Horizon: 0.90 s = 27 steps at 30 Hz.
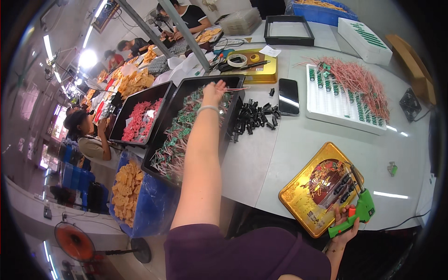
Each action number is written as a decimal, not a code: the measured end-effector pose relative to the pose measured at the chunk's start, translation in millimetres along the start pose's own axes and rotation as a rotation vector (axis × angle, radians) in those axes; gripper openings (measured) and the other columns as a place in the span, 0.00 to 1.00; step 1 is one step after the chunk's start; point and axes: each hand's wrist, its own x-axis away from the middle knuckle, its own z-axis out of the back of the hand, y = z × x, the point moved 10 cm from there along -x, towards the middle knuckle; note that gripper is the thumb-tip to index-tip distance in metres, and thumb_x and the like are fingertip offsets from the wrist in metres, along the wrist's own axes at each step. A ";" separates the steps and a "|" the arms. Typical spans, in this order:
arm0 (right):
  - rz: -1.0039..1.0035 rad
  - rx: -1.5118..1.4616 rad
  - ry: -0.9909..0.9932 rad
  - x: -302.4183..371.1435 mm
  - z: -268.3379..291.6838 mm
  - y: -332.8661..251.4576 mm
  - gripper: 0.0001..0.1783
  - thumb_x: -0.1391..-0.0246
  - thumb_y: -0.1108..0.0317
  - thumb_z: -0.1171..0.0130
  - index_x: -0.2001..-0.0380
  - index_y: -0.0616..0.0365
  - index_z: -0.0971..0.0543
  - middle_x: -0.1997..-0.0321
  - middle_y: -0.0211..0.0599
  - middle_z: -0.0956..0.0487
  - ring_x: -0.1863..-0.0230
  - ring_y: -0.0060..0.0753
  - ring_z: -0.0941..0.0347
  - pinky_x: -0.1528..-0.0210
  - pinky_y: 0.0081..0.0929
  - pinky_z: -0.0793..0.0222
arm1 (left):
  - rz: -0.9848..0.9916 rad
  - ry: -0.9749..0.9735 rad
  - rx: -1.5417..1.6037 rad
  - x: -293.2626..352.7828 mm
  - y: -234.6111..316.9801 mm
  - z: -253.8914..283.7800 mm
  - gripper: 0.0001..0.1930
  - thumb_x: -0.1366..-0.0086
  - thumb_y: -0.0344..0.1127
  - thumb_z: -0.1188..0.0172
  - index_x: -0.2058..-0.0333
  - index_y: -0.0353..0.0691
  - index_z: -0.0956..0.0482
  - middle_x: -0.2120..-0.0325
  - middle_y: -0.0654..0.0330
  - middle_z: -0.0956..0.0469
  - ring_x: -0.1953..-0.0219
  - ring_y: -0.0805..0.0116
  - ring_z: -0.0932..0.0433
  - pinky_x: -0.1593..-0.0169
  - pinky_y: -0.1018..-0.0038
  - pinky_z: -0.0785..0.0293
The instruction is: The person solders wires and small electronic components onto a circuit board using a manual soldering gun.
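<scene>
My left hand (214, 92) reaches over a black tray (161, 179) of small green parts with pink wires (183, 122). Its fingers are closed on a thin pink wire lead (239, 88), which sticks out to the right past the tray's rim. In my right hand (344, 227) is a green hot glue gun (366, 208), gripped by its handle. Its nozzle lies over a gold tin lid (298, 198), on which several small black parts (344, 186) rest.
Loose black parts (254, 116) lie between the tray and a phone (289, 93). At right stands a white foam tray (322, 111) of wired green parts. Further left are a tray of pink parts (140, 119) and a blue bin (156, 205). Other people work at the far left.
</scene>
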 end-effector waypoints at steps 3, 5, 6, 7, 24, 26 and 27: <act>-0.019 -0.007 0.036 -1.4 -0.1 4.6 0.24 0.45 0.56 0.57 0.52 0.64 0.39 0.56 0.43 0.34 0.54 0.34 0.35 0.44 0.43 0.40 | -0.025 -0.014 -0.134 -15.6 12.6 22.5 0.15 0.34 0.38 0.67 0.51 0.38 0.47 0.59 0.47 0.28 0.57 0.50 0.31 0.53 0.53 0.40; 0.005 0.006 0.046 -0.1 0.4 1.4 0.24 0.45 0.56 0.57 0.52 0.65 0.39 0.56 0.44 0.34 0.54 0.34 0.35 0.44 0.43 0.39 | -0.125 0.044 -0.163 -3.4 8.8 13.0 0.15 0.35 0.35 0.64 0.52 0.35 0.48 0.56 0.43 0.32 0.53 0.45 0.34 0.51 0.52 0.37; 0.003 0.007 0.048 -0.3 0.3 1.7 0.24 0.45 0.56 0.57 0.52 0.65 0.39 0.56 0.44 0.34 0.54 0.34 0.35 0.44 0.43 0.39 | -0.123 0.047 -0.164 -0.4 9.9 13.4 0.15 0.35 0.35 0.64 0.52 0.35 0.48 0.56 0.43 0.32 0.53 0.45 0.34 0.51 0.52 0.37; 0.006 0.010 0.044 -0.5 -0.3 1.3 0.24 0.45 0.56 0.57 0.52 0.65 0.39 0.56 0.44 0.34 0.54 0.34 0.35 0.44 0.43 0.39 | -0.218 0.051 -0.234 4.1 20.9 12.8 0.14 0.35 0.34 0.63 0.53 0.37 0.47 0.58 0.44 0.31 0.55 0.47 0.31 0.55 0.55 0.34; -0.004 0.008 0.050 0.0 5.6 1.3 0.25 0.46 0.56 0.56 0.52 0.64 0.39 0.56 0.42 0.34 0.54 0.34 0.35 0.45 0.44 0.39 | -0.442 0.093 -0.409 21.6 82.6 8.8 0.19 0.41 0.28 0.53 0.50 0.37 0.43 0.61 0.46 0.30 0.67 0.52 0.26 0.68 0.60 0.29; -0.006 0.002 0.024 -1.9 2.6 3.5 0.25 0.46 0.56 0.56 0.52 0.64 0.39 0.56 0.43 0.34 0.54 0.34 0.35 0.45 0.44 0.39 | -0.512 0.128 -0.596 15.1 104.6 18.1 0.18 0.42 0.28 0.52 0.52 0.36 0.38 0.61 0.48 0.29 0.67 0.56 0.25 0.65 0.63 0.29; 0.000 0.005 0.030 -1.7 4.7 3.0 0.25 0.46 0.56 0.56 0.52 0.64 0.39 0.56 0.43 0.34 0.54 0.34 0.35 0.45 0.44 0.39 | -0.506 0.121 -0.598 15.9 99.9 15.0 0.18 0.42 0.28 0.52 0.52 0.36 0.38 0.61 0.48 0.29 0.67 0.56 0.25 0.65 0.63 0.29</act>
